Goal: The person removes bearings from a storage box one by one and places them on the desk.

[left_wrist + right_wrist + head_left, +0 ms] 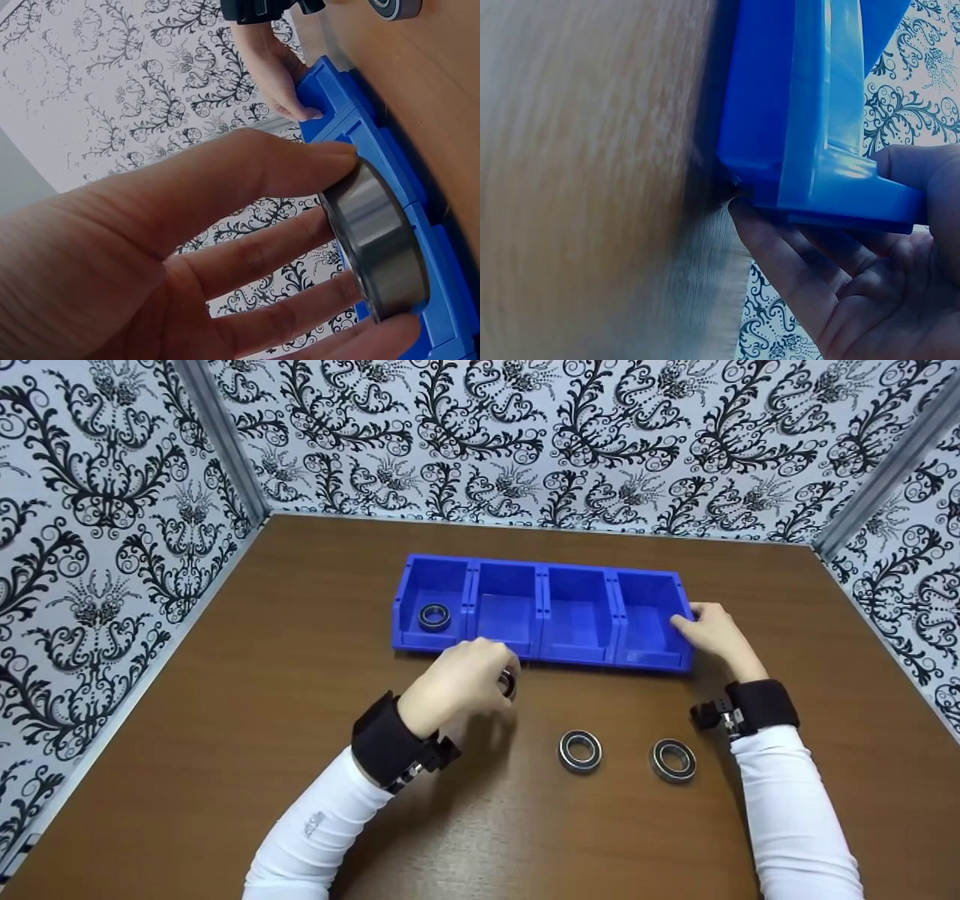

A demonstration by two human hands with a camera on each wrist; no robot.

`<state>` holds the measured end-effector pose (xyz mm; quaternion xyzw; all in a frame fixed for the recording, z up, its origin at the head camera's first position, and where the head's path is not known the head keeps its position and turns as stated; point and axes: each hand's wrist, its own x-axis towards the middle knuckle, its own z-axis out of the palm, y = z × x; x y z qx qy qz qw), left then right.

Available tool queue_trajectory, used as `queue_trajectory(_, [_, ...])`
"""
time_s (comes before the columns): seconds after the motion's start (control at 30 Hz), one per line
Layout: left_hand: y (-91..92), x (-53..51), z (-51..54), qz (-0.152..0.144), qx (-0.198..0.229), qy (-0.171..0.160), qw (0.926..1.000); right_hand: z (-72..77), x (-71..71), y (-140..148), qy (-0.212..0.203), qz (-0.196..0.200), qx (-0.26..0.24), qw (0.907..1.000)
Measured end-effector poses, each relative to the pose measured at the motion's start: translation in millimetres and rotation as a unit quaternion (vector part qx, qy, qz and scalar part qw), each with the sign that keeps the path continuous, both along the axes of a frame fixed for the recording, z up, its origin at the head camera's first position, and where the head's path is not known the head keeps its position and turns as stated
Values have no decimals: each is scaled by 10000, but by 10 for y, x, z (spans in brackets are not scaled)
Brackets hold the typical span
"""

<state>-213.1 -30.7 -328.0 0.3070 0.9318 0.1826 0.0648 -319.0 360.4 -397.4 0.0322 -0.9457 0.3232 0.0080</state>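
Note:
My left hand (469, 675) pinches a ball bearing (382, 240) between thumb and fingers, just in front of the second compartment of a blue bin row (577, 655). In the left wrist view the bearing's smooth steel outer ring faces the camera. My right hand (716, 637) grips the right end wall of the bin row, thumb over the rim and fingers along the outer side, as the right wrist view shows (870, 277). Another bearing (434, 617) lies flat in the leftmost compartment. Two more bearings, one at center (580, 751) and one to its right (673, 760), lie on the table.
The brown wooden table (300, 675) spreads around the bins. Patterned panels (525, 442) close off the back and sides, with grey metal posts (225, 442) at the corners. Black wrist straps with small cameras sit on both wrists.

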Motion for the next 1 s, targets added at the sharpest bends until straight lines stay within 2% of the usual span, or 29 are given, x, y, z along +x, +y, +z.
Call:
queue_trajectory(0.3, [-10,37,-44,-127,-4,-57,9999,10,9,-6,-44,-29,-37,10000])
queue_trajectory(0.7, [6,88,-124,-66,-62,-134,9999,10,23,-7,-40,-4,-174,9998])
queue_trajectory(1.0, [11,138,-184,-30,-133,-188,9997,16,12,-1,-55,-26,-96,9999])
